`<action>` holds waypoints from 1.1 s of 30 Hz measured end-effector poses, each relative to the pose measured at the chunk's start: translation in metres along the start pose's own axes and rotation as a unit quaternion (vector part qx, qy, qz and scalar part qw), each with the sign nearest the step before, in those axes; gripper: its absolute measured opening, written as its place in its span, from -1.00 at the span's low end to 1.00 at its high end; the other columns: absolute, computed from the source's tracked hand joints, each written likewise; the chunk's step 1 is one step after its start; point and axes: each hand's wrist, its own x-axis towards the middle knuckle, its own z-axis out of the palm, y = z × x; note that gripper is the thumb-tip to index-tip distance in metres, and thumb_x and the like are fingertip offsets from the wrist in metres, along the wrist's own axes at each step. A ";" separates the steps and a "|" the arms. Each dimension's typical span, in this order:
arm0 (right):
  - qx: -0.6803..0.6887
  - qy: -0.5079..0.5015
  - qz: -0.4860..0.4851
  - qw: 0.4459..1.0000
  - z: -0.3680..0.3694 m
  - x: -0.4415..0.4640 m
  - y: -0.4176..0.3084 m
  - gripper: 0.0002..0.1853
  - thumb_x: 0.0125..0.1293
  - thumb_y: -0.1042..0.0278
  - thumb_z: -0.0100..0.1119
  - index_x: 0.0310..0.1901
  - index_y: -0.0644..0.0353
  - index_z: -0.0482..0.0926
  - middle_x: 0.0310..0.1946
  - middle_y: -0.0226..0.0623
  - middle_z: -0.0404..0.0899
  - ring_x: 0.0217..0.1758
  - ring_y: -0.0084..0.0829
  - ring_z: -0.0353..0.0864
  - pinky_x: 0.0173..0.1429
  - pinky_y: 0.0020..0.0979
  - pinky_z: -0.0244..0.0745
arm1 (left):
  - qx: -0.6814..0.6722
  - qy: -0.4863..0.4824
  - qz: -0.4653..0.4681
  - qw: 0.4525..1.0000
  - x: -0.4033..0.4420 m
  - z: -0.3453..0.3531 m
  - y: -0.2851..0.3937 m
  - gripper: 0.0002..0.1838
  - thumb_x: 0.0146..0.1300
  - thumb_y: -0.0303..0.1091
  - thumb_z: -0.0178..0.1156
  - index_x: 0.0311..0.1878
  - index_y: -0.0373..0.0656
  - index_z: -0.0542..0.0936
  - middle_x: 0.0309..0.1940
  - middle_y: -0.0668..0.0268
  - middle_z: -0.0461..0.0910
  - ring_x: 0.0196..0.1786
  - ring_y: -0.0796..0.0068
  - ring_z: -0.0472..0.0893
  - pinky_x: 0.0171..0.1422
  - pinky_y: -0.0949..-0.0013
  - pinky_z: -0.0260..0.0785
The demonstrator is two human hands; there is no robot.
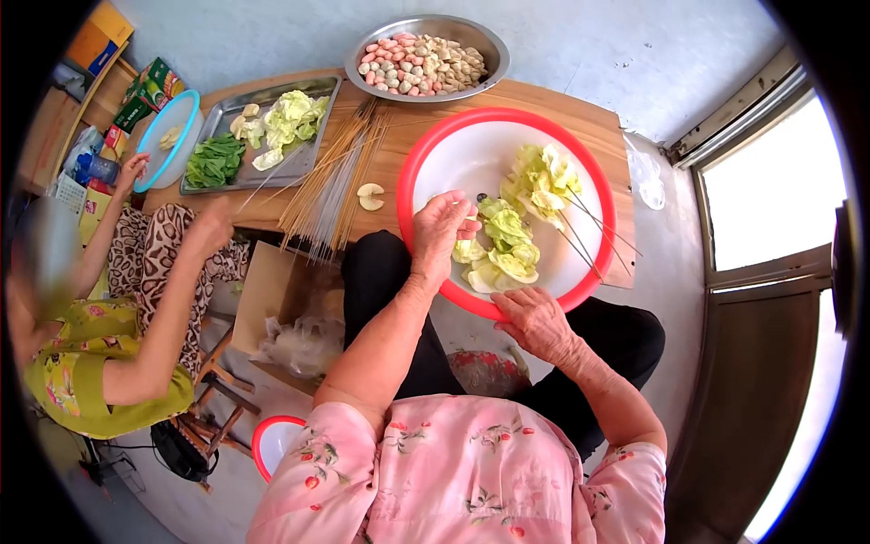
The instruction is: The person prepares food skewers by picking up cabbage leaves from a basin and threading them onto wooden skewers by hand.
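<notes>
A white basin with a red rim (pixel 600 172) stands at the table's front edge. Inside it lie loose lettuce leaves (pixel 507 238) and, at the back right, a lettuce bunch (pixel 542 184) with thin skewers sticking out over the rim. My left hand (pixel 441 231) is raised over the basin's left side, fingers curled together; whatever may be between them is too small to name. At the front rim rests my right hand (pixel 536 322), its fingers on the red edge and the thumb below. A fan of loose skewers (pixel 337 186) lies left of the basin.
A steel bowl (pixel 500 56) of meatballs and sausages stands at the back. On the left is a metal tray (pixel 317 91) with greens and lettuce. A co-worker (pixel 149 363) sits there beside a blue basin (pixel 192 113). A cardboard box (pixel 263 304) sits below the table.
</notes>
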 end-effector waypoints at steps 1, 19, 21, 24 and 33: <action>0.000 0.002 -0.004 1.000 0.000 0.000 -0.001 -0.50 0.03 0.23 0.28 0.01 0.23 0.44 -0.20 -0.23 0.52 -0.09 -0.26 0.50 -0.01 -0.30 0.39 | 0.003 -0.005 0.010 1.000 0.000 0.000 0.000 -0.67 0.26 -0.27 0.17 0.00 -0.26 0.47 -0.30 0.23 0.59 -0.38 0.49 0.61 -0.26 0.50 0.46; -0.013 0.072 0.042 0.996 -0.016 -0.004 0.068 -0.63 -0.04 0.23 0.33 -0.21 0.19 0.50 -0.42 -0.21 0.55 -0.25 -0.15 0.56 -0.14 -0.21 0.44 | 0.045 -0.034 0.063 0.996 -0.016 0.032 0.025 -0.71 0.28 -0.28 0.14 -0.03 -0.27 0.50 -0.32 0.25 0.59 -0.38 0.54 0.60 -0.29 0.53 0.45; -0.004 0.044 0.050 0.998 -0.018 -0.002 0.073 -0.65 -0.06 0.19 0.35 -0.28 0.19 0.50 -0.46 -0.22 0.54 -0.25 -0.15 0.56 -0.15 -0.21 0.42 | 0.062 -0.040 0.055 0.996 -0.016 0.030 0.026 -0.71 0.28 -0.27 0.15 -0.04 -0.27 0.50 -0.32 0.24 0.60 -0.38 0.54 0.60 -0.29 0.54 0.45; 0.004 -0.013 0.076 0.997 -0.026 0.006 0.074 -0.66 -0.06 0.18 0.36 -0.32 0.19 0.50 -0.47 -0.23 0.54 -0.24 -0.15 0.55 -0.14 -0.22 0.42 | 0.071 -0.024 0.029 0.997 -0.003 0.023 0.019 -0.71 0.28 -0.27 0.15 -0.05 -0.26 0.50 -0.32 0.24 0.60 -0.38 0.54 0.60 -0.30 0.53 0.45; 0.144 -0.151 0.092 0.974 -0.056 0.059 0.087 -0.36 -0.06 -0.02 0.40 0.00 0.23 0.51 -0.20 -0.13 0.59 -0.12 -0.20 0.58 -0.11 -0.25 0.47 | -0.100 0.189 0.033 0.976 0.045 -0.010 0.046 -0.78 0.28 -0.30 0.12 -0.09 -0.20 0.47 -0.40 0.31 0.57 -0.44 0.53 0.57 -0.34 0.50 0.44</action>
